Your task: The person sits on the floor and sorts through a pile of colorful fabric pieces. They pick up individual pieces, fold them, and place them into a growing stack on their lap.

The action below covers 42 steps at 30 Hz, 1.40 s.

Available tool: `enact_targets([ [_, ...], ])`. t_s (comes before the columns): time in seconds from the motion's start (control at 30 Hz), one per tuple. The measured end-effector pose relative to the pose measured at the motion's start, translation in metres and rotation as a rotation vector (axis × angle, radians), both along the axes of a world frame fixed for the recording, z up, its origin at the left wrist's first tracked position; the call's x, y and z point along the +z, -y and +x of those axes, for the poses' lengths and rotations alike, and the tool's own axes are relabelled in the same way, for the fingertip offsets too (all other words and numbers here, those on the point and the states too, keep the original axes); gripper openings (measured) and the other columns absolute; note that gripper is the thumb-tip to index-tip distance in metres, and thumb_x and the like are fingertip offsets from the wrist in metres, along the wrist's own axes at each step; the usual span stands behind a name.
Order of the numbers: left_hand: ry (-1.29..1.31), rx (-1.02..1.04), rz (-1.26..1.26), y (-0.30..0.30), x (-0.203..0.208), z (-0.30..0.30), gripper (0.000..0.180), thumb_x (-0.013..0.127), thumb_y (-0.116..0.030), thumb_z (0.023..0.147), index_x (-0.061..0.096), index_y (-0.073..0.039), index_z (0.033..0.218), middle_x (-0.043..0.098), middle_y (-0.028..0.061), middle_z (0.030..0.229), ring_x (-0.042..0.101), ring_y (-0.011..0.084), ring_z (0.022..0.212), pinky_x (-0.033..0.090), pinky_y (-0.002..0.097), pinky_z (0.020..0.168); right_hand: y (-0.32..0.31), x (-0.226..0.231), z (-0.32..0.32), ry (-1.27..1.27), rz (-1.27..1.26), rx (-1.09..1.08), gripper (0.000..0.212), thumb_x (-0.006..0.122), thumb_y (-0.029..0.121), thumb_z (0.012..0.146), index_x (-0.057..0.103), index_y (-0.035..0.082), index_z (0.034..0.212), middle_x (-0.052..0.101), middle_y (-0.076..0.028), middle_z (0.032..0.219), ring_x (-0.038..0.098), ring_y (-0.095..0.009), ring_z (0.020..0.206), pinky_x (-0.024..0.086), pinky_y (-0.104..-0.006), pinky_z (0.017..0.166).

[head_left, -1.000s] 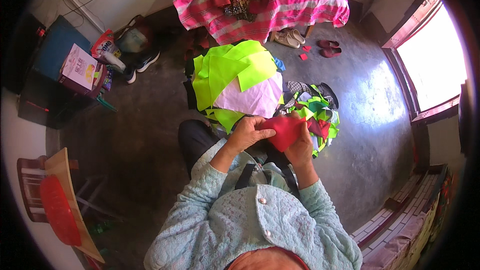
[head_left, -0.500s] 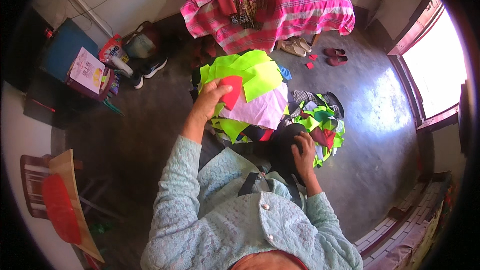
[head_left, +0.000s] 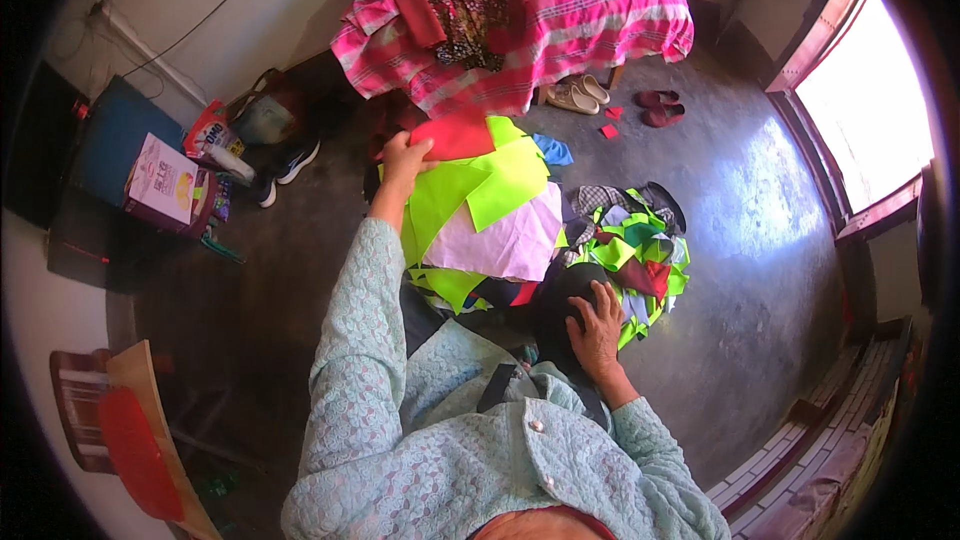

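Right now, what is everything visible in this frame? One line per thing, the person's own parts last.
red fabric piece: one, red, held at the far end of the stack
stack of neon yellow-green and pale pink fabric sheets: one, on the floor ahead
heap of mixed fabric scraps: one, green, red and checked, right of the stack
bed with pink striped cover: one, far side
beige shoes: a pair, by the bed
red slippers: a pair, right of the shoes
blue box: one, left wall
left hand: gripping the red piece
right hand: resting on dark cloth on the lap
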<state>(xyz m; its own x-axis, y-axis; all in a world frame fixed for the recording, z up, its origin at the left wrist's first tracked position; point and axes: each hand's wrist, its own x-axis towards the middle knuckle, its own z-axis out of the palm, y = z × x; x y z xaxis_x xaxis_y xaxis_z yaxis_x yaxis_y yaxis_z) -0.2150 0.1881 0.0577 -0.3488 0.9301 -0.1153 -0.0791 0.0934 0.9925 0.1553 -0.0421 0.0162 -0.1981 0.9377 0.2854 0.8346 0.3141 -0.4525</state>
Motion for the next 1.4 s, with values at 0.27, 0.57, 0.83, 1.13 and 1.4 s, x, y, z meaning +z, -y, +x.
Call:
enact_targets([
  [0.27,-1.204,0.285,0.149,0.001,-0.003,0.001,0.031,0.076,-0.019,0.064,0.059,-0.009,0.088,0.063,0.0136,0.094,0.059,0.0335,0.087,0.047,0.0405,0.077,-0.003,0.011,0.001,-0.020,-0.011,-0.019,0.038,0.069,0.015,0.070,0.061,0.017,0.107,0.042,-0.012,0.134,0.035,-0.035,0.128,0.031,-0.0476,0.098],
  [0.57,-1.561,-0.207,0.190,0.028,-0.003,0.122,0.055,0.059,-0.046,0.084,0.049,-0.010,0.123,0.042,0.0131,0.138,0.032,0.0328,0.133,0.025,0.0594,0.102,-0.003,0.004,0.008,-0.092,-0.042,-0.008,0.034,0.067,0.015,0.072,0.062,0.017,0.105,0.043,-0.011,0.132,0.035,-0.033,0.128,0.030,-0.0470,0.099],
  [0.83,-1.616,-0.193,0.167,0.031,-0.018,0.134,0.060,0.053,-0.051,0.085,0.047,-0.009,0.127,0.042,0.0129,0.138,0.032,0.0328,0.133,0.023,0.0602,0.103,-0.018,-0.020,0.049,-0.813,-0.233,-0.034,0.026,0.064,0.008,0.077,0.062,0.008,0.103,0.054,-0.011,0.121,0.048,-0.028,0.118,0.035,-0.0396,0.099],
  [1.13,-1.648,-0.189,0.178,0.029,-0.018,0.138,0.055,0.054,-0.045,0.085,0.047,-0.010,0.127,0.042,0.0112,0.139,0.032,0.0315,0.133,0.023,0.0564,0.105,-0.078,-0.182,0.127,-0.300,-0.305,-0.448,0.043,0.068,0.015,0.075,0.059,0.016,0.117,0.038,-0.023,0.136,0.037,-0.040,0.125,0.031,-0.0449,0.105],
  [1.4,-1.608,-0.199,0.175,0.030,-0.017,0.140,0.054,0.053,-0.043,0.086,0.046,-0.010,0.128,0.041,0.0106,0.140,0.030,0.0315,0.135,0.020,0.0556,0.106,-0.112,-0.264,0.126,-0.083,-0.664,-0.430,0.069,0.073,0.024,0.070,0.047,0.018,0.134,0.012,-0.026,0.150,0.021,-0.043,0.135,0.024,-0.0453,0.110],
])
